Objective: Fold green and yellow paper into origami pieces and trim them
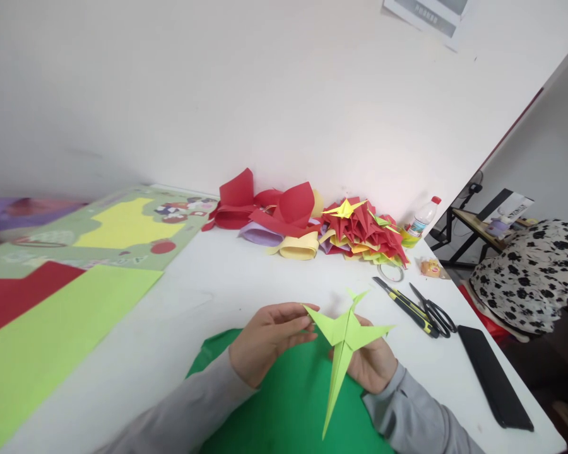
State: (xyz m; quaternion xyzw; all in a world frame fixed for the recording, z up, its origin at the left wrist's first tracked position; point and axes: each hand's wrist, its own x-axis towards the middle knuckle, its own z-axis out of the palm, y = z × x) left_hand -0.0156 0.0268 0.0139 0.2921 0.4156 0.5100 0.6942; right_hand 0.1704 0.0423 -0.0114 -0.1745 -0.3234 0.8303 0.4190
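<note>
**Lime folded paper figure held up in both hands, nearer than the red heap**

Positions logged from where I stand, relative to the heap of folded red paper (365, 232) at the back of the desk (184, 302).

Figure: the lime paper figure (344, 335) is aloft on the near side of the heap, above some green material (284, 410). Two wings spread sideways; a long pointed end angles toward the person; a thin, curled end points back toward the heap.

Hands: the right hand (375, 366) holds the figure from behind the right wing, most fingers hidden by paper. The left hand (269, 337) has its fingertips gathered at the left wing's tip, with little gap; cannot tell whether they pinch it or only brush it.

Surroundings: red paper loops (239, 205) left of the heap; bottle (422, 221) just to its right; tape ring (392, 280) just in front. Cutter (406, 307) and scissors (426, 304) lie nearer than the heap and to its right, close together.

Handling notes (judgement): best supported near the body, where the layers look thickest. The wing tips and long point are slender and probably bend easily, so a light touch there, smoothing along each fold rather than across it. Matching the angle of both wings by eye should keep the shape even; a hard tug on one tip could open the centre seam.
</note>
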